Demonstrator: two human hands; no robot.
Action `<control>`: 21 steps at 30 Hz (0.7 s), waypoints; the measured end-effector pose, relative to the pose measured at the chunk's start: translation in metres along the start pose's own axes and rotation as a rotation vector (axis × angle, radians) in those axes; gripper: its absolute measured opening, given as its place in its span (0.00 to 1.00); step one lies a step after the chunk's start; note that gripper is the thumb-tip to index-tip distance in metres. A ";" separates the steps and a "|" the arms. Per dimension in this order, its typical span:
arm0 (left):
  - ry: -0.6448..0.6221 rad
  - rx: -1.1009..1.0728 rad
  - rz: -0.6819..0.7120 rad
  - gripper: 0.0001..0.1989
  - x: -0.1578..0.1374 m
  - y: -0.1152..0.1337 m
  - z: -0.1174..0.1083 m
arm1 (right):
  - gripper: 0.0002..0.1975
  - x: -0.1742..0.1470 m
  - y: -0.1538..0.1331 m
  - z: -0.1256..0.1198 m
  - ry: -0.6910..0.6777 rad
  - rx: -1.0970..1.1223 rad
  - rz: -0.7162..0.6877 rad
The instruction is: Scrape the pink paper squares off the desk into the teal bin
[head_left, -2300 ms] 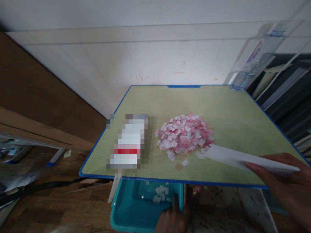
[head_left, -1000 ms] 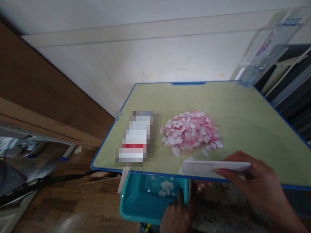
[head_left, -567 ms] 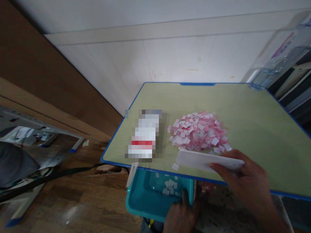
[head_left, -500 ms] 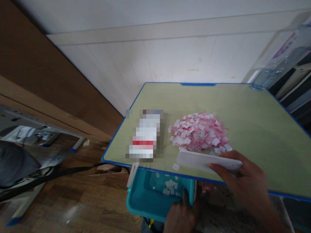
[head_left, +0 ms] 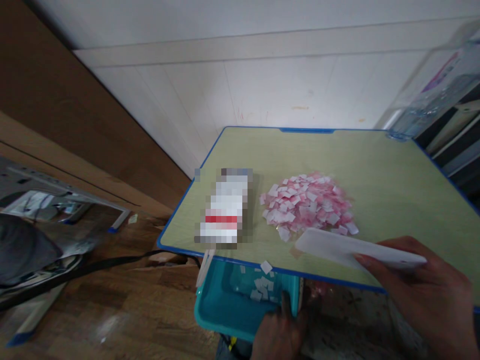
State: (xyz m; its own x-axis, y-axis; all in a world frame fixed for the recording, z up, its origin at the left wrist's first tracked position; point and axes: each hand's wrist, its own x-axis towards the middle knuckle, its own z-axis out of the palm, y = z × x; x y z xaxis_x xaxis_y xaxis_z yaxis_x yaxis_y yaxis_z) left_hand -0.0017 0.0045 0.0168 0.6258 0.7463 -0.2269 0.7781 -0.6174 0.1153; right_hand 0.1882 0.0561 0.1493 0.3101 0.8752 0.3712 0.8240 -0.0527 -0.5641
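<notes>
A pile of small pink and white paper squares (head_left: 305, 202) lies on the pale green table (head_left: 390, 175). In my right hand (head_left: 423, 280) is a flat white scraper (head_left: 337, 246), pinched by its right end. Its left end is near the table's front edge, just short of the pile. My left hand (head_left: 279, 327) grips the right side of a teal basin (head_left: 217, 320), one finger reaching over the rim. Several white squares (head_left: 262, 287) lie inside the basin. A single paper square (head_left: 266, 266) is at the table's front edge, above the basin.
A blurred-out white and red object (head_left: 225, 207) lies on the table's left part. A white strip like a cable or strap (head_left: 205, 267) hangs by the basin. A clear plastic bottle (head_left: 423, 112) stands at the back right corner, and a white wall (head_left: 281, 90) rises behind.
My right hand has moved the scraper right and slightly toward me. The single paper square has shifted to the table's front edge. My left hand and the basin have hardly moved.
</notes>
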 end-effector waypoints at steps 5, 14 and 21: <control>0.041 0.038 0.021 0.38 0.000 -0.001 -0.001 | 0.14 -0.004 0.002 0.000 -0.056 -0.026 -0.008; -0.185 -0.033 0.021 0.43 0.004 -0.004 -0.019 | 0.15 0.004 0.009 -0.020 -0.145 -0.038 -0.298; -0.196 -0.038 0.020 0.43 0.003 -0.003 -0.019 | 0.14 0.001 0.008 -0.015 -0.095 -0.039 -0.209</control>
State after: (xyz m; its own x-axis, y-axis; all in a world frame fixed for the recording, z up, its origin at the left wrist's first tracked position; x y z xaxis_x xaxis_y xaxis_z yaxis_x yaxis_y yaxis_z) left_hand -0.0014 0.0128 0.0340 0.6216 0.6691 -0.4074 0.7694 -0.6191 0.1571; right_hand 0.2019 0.0496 0.1565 0.0865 0.9101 0.4052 0.8839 0.1175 -0.4526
